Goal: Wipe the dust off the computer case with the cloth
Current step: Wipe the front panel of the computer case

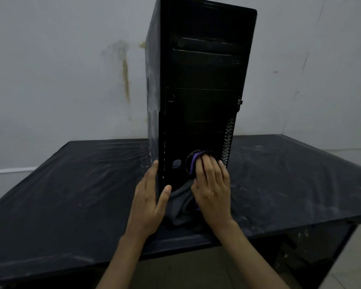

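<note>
A black case [200, 80] is stood upright on a dark worktop [71, 184], near its front edge, with its front panel turned toward the camera. Pale dust is seen smeared on the left side panel of the case and in streaks across the worktop.

The cloth [181, 203], grey with a purple edge, is pressed against the lower part of the front panel by the right hand [212, 188]. The fingers of that hand are laid nearly straight and flat over the cloth, with their tips at a round ring on the panel. The purple edge is seen beside the fingertips, and the loose grey part is hung down below the palm toward the worktop. The grip of the right hand is thus open, with the cloth held only by pressure; whether the thumb is tucked round the cloth cannot be told.

The lower left edge of the case is steadied by the left hand [150, 197]. Its fingers are stretched along the side panel and its thumb is set on the front panel, so the corner is lightly clasped between them in a wide, relaxed grip.

A stained grey wall [71, 69] is seen behind the worktop.
</note>
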